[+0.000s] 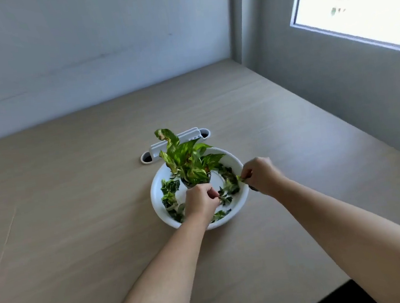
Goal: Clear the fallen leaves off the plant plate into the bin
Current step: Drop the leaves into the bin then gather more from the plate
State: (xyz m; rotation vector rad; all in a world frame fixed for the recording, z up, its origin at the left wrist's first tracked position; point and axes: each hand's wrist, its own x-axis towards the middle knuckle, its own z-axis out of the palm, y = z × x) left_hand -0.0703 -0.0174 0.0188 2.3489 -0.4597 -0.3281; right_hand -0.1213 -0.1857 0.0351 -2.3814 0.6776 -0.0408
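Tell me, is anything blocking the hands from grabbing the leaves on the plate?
No. The left hand and right hand already pinch fallen leaves on the white plate. The potted plant stands behind them, not between. No bin is in view, so that path can't be judged.

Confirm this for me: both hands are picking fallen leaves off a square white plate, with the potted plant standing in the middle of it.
Not quite: the white plate is round, not square, as the head view shows. The rest holds: the left hand and right hand each pinch fallen leaves lying on it, and the potted plant stands in the middle.
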